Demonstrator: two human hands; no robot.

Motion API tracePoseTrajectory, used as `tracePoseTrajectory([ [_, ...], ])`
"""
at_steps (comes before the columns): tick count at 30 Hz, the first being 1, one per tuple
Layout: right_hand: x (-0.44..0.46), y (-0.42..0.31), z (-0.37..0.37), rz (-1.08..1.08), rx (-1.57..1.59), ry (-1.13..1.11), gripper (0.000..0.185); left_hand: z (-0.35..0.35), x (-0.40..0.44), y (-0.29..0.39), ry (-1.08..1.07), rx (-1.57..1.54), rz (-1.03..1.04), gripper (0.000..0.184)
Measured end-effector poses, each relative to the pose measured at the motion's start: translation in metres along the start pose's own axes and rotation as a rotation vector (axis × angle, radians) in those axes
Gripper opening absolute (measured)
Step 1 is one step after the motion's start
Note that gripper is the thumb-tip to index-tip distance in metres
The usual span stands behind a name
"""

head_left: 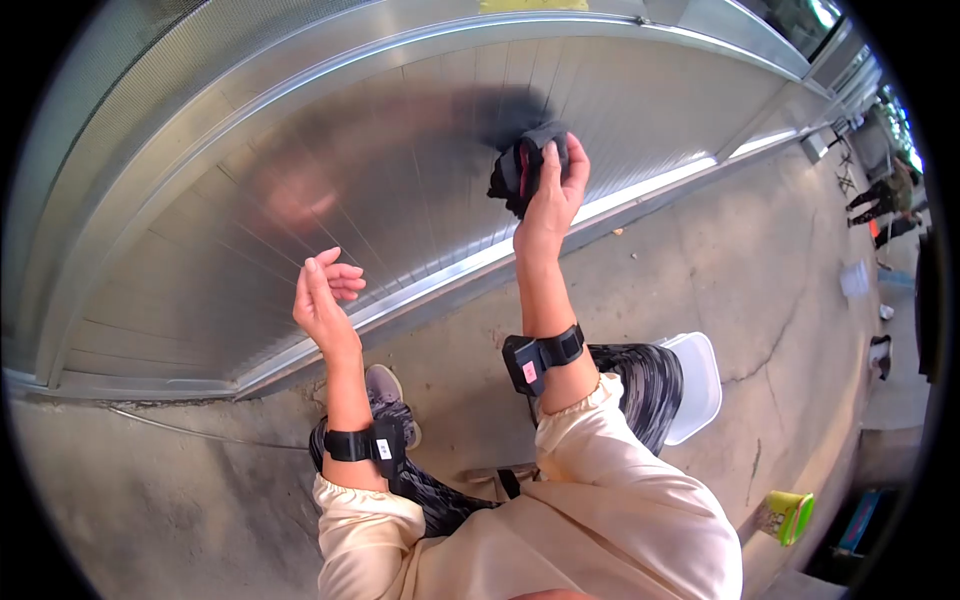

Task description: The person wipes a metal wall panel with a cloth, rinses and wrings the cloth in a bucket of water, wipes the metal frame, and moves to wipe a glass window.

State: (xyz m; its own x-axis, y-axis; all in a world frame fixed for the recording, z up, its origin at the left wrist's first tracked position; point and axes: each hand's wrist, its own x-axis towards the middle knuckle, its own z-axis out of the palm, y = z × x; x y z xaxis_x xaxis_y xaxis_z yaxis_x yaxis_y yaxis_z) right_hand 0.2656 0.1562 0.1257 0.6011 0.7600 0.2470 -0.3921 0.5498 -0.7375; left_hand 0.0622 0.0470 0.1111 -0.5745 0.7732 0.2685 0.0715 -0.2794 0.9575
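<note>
My right hand [556, 200] holds a bunched dark cloth [518, 172] with a bit of red in its folds, up against the shiny metal panel [430, 180]. The thumb lies over the cloth and the fingers curve behind it. To the left, my left hand [328, 300] is raised in front of the same panel with nothing in it, its fingers loosely curled and apart. The panel reflects an arm and the dark cloth. Both forearms wear a black strap with a small box, the right strap [543, 358] and the left strap [365, 445].
A white plastic tub [697, 390] stands on the concrete floor [740, 270] by my right leg. Farther right are a yellow-green container [790, 517] and a white bucket [854, 280]. People [885, 200] stand in the distance. A thin cable [210, 432] runs along the floor at left.
</note>
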Motion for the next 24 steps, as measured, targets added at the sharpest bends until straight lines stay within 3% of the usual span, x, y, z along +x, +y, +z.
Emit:
tracePoseTrajectory([
  [4,0.035,-0.041,0.053,-0.692,-0.491,-0.111,0.028,0.000,0.000,0.000,0.004,0.009,0.007,0.038],
  [5,0.034,-0.034,0.056,-0.753,-0.528,-0.074,0.028,0.001,0.000,0.000,0.005,0.007,0.009,0.038],
  [8,0.025,0.002,0.026,-0.745,-0.619,-0.062,0.030,0.003,0.001,0.000,-0.001,0.001,0.020,0.038],
  [12,-0.015,0.078,-0.041,-0.431,-0.757,0.023,0.026,0.001,0.001,-0.002,-0.020,0.019,0.010,0.038],
  [13,-0.018,0.084,-0.052,-0.434,-0.755,0.024,0.026,0.001,0.001,-0.003,-0.028,0.017,0.011,0.038],
  [15,-0.021,0.087,-0.065,-0.058,-0.813,-0.016,0.024,0.000,0.001,-0.004,-0.025,0.014,0.004,0.038],
  [16,-0.017,0.076,-0.053,-0.061,-0.810,-0.020,0.024,-0.001,0.001,-0.004,-0.019,0.012,-0.003,0.038],
  [18,-0.001,0.021,-0.009,-0.434,-0.641,-0.082,0.023,0.000,0.002,-0.003,-0.015,0.003,0.002,0.038],
  [20,0.016,-0.020,0.035,-0.587,-0.548,-0.071,0.020,0.001,0.000,-0.003,-0.024,-0.006,0.006,0.038],
  [24,0.031,-0.048,0.065,-0.739,-0.519,-0.051,0.019,-0.001,0.003,-0.001,-0.004,-0.001,0.008,0.038],
])
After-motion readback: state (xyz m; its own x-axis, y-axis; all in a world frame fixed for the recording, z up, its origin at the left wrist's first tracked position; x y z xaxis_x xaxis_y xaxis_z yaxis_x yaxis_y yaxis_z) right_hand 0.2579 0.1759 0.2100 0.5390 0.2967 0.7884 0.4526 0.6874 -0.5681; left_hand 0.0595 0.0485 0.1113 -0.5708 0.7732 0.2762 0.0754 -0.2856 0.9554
